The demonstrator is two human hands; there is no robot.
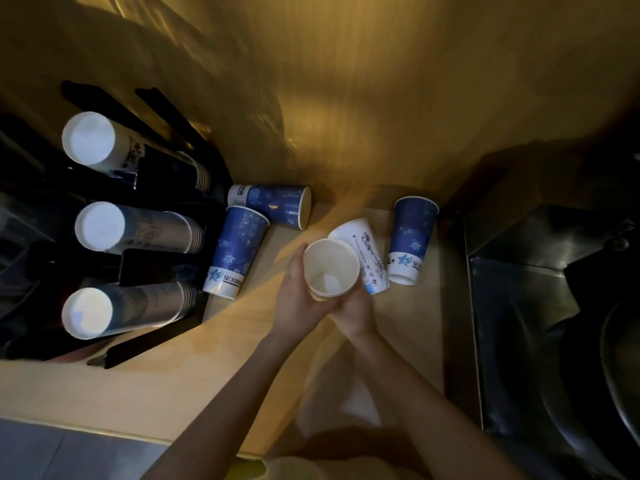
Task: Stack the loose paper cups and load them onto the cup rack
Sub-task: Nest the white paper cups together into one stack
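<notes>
A white paper cup point(330, 268) stands mouth-up between both hands above the wooden counter point(162, 382). My left hand point(294, 299) wraps its left side and my right hand point(353, 311) holds it from below. Behind it a white printed cup point(370, 251) lies on the counter. One blue cup point(412, 237) stands upside down to the right. Two more blue cups are on the left: one inverted point(237, 251), one on its side point(273, 204). The black cup rack point(145, 258) at the left holds three stacks point(100, 226) of cups.
A wooden wall point(346, 81) rises right behind the cups. A dark metal sink point(540, 323) lies to the right of the counter, with a dark round vessel point(620, 368) in it. The counter's front edge runs along the lower left.
</notes>
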